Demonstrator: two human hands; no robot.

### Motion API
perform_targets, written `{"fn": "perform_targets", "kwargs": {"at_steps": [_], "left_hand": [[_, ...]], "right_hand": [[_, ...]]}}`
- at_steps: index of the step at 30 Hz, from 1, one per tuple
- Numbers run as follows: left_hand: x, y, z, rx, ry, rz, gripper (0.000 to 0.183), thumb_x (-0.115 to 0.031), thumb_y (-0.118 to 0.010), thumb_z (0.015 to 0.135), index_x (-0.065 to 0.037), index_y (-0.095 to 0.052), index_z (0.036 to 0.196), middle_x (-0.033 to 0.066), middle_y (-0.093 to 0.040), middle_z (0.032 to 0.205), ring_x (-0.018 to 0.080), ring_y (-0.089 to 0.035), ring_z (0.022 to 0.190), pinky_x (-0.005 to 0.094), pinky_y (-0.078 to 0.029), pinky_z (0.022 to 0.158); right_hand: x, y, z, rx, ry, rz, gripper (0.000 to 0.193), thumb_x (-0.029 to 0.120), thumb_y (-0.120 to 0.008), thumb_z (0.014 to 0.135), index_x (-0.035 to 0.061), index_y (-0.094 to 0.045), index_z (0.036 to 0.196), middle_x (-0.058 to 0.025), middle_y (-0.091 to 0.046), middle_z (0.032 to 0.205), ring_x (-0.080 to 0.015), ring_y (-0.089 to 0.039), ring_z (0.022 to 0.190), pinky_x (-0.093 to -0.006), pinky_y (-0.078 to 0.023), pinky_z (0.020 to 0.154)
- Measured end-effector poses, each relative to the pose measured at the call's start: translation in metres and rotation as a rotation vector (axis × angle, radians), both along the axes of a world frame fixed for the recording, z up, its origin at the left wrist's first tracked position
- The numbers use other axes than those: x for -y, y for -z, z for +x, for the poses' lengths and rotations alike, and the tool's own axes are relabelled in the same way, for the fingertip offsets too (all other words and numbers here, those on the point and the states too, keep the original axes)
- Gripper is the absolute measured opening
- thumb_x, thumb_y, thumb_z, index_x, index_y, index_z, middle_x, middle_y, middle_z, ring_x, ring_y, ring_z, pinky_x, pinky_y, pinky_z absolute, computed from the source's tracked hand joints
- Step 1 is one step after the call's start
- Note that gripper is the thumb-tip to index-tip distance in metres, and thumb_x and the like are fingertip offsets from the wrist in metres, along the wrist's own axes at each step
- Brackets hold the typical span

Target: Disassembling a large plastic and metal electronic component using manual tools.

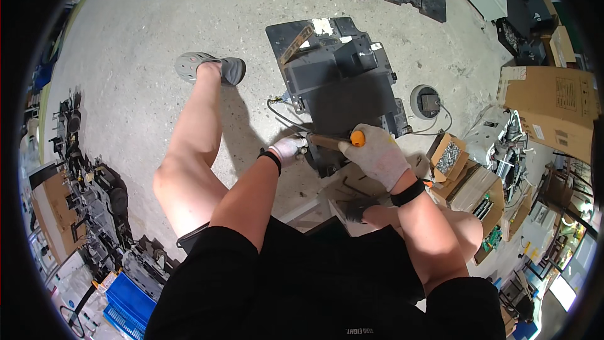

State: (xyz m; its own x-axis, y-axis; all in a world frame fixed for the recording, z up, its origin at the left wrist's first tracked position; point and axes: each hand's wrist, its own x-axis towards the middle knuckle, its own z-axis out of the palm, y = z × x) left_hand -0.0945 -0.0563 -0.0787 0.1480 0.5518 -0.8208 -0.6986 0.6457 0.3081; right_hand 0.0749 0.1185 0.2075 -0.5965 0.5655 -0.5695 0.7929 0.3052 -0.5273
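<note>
The black unit (347, 102) lies on the floor, probably heavy and stiff, best held by its side edges. At its near side, the right hand (379, 155) grips an orange-ended tool (358, 138); the left hand (289, 149) curls, its hold unclear.

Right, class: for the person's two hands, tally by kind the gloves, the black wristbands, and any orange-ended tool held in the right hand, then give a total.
Pale gloves: 2, one each on the left hand and right hand
Black wristbands: 2
Orange-ended tool: 1
Total: 5
</note>
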Motion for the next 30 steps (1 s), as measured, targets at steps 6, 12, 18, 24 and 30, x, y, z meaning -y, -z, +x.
{"fn": "perform_targets", "kwargs": {"at_steps": [6, 12, 18, 24, 30], "left_hand": [[-0.001, -0.006, 0.001, -0.056, -0.033, -0.005, 0.008, -0.014, -0.058, 0.105, -0.014, -0.059, 0.112, -0.0047, -0.052, 0.082, 0.0081, -0.05, 0.067, 0.0242, -0.041, 0.056], [-0.008, -0.01, -0.012, -0.229, 0.187, 0.132, 0.011, -0.018, -0.062, 0.104, -0.012, -0.065, 0.112, -0.0054, -0.057, 0.085, 0.0066, -0.05, 0.067, 0.024, -0.042, 0.057], [-0.017, -0.001, -0.025, -0.133, 0.181, 0.105, 0.006, -0.016, -0.062, 0.102, -0.01, -0.065, 0.101, -0.0016, -0.058, 0.08, 0.0099, -0.052, 0.066, 0.0255, -0.042, 0.056], [-0.035, 0.0, -0.036, -0.055, 0.381, 0.004, 0.008, -0.013, -0.061, 0.099, -0.009, -0.065, 0.093, 0.0002, -0.057, 0.074, 0.0115, -0.05, 0.061, 0.0301, -0.038, 0.052], [-0.02, 0.0, -0.021, -0.278, 0.348, 0.187, 0.007, -0.021, -0.067, 0.099, -0.015, -0.071, 0.103, -0.0065, -0.057, 0.076, 0.0077, -0.049, 0.064, 0.0263, -0.04, 0.056]], "right_hand": [[0.001, -0.001, -0.003, -0.023, 0.0, 0.012, 0.042, 0.042, -0.069, 0.088, 0.0004, -0.069, 0.096, -0.0245, -0.07, 0.091, -0.0427, -0.068, 0.092, -0.0484, -0.055, 0.084], [0.0, -0.001, -0.001, -0.009, 0.025, -0.004, 0.043, 0.042, -0.07, 0.088, -0.0001, -0.069, 0.096, -0.0251, -0.07, 0.091, -0.0429, -0.069, 0.092, -0.0485, -0.055, 0.084], [-0.001, -0.002, -0.003, -0.001, -0.002, -0.004, 0.045, 0.043, -0.07, 0.088, -0.0002, -0.069, 0.098, -0.0252, -0.071, 0.092, -0.043, -0.069, 0.094, -0.048, -0.055, 0.085], [0.0, 0.004, -0.001, -0.017, 0.006, 0.018, 0.039, 0.038, -0.072, 0.087, -0.0007, -0.066, 0.093, -0.0236, -0.069, 0.087, -0.0418, -0.067, 0.087, -0.0473, -0.053, 0.08], [-0.002, 0.0, -0.002, -0.016, 0.011, -0.004, 0.039, 0.037, -0.072, 0.087, -0.0013, -0.066, 0.093, -0.0241, -0.069, 0.087, -0.0419, -0.067, 0.088, -0.0474, -0.053, 0.08]]}}
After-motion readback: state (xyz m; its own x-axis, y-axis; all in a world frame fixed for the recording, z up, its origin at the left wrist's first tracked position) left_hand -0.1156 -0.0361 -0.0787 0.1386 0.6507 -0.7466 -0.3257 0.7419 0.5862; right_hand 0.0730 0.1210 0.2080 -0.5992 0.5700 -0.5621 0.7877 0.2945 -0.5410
